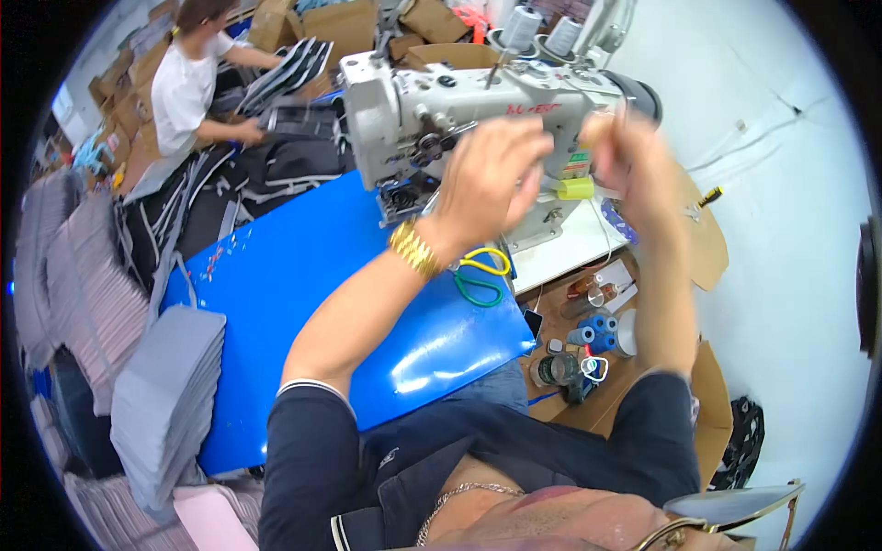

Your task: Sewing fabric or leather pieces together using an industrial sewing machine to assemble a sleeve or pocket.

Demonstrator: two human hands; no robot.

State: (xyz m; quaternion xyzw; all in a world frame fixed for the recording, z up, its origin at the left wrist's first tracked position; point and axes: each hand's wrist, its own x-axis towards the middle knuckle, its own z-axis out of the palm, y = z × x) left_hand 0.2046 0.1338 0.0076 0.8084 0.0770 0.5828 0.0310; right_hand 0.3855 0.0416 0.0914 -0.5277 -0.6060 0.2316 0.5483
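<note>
Sewing machine (501, 96) at far side of bench (294, 275); 2 thread cones (521, 29) just behind. L hand (496, 174) & R hand (636, 156) before machine, apart. Scissors (481, 287) on bench nr L wrist. Fabric stacks (168, 376) along L edge. Spools (602, 337) R of bench. Co-worker (184, 101) far L.

bright, cool light fills the room, paling the wall (808, 230). white glare streaks the blue tabletop (276, 275) along its near edge, toward the right corner. the right hand (638, 170) smears with motion blur, the left hand (491, 174) less so. outlines bend toward the round, black rim.
</note>
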